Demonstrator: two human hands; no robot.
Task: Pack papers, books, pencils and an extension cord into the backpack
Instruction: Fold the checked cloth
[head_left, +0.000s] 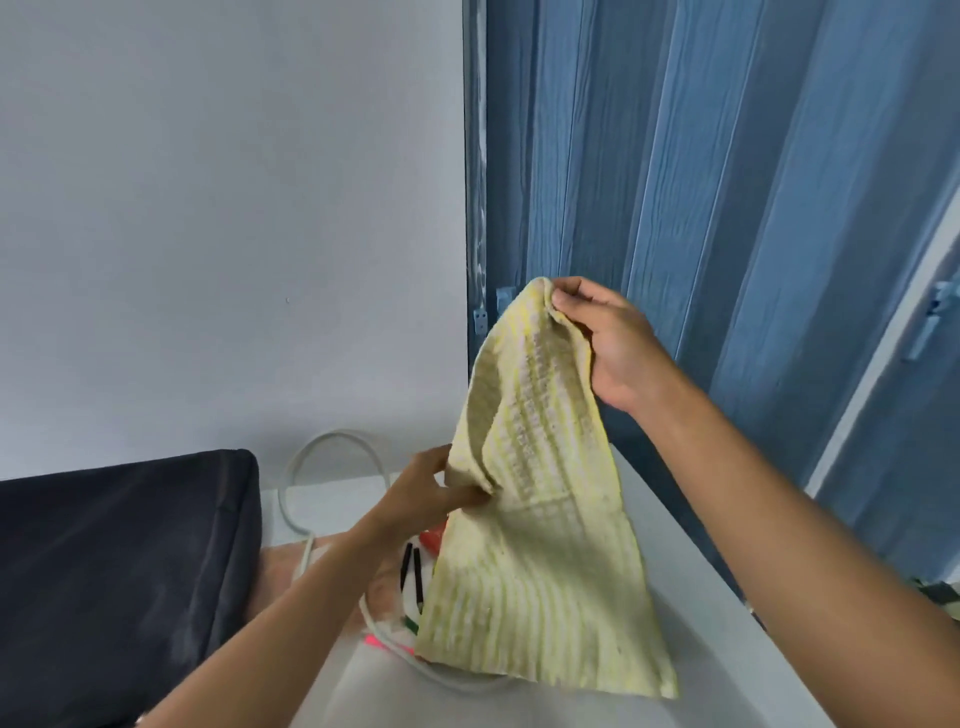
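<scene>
Fingers (563, 299) of the right hand (618, 348) pinch a yellow cloth (540, 545) at its 12 o'clock corner. Left hand (426, 493) pinches its 9 o'clock edge above the worktop (675, 545).

Home room, plain white wall (208, 208), blue folding accordion door (701, 182) with latch, white table (675, 519) against the wall

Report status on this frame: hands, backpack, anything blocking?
Both hands on yellow cloth: right hand pinches top corner, left hand grips its edge. Backpack untouched, left. Cloth hangs over pencils and cord.
</scene>
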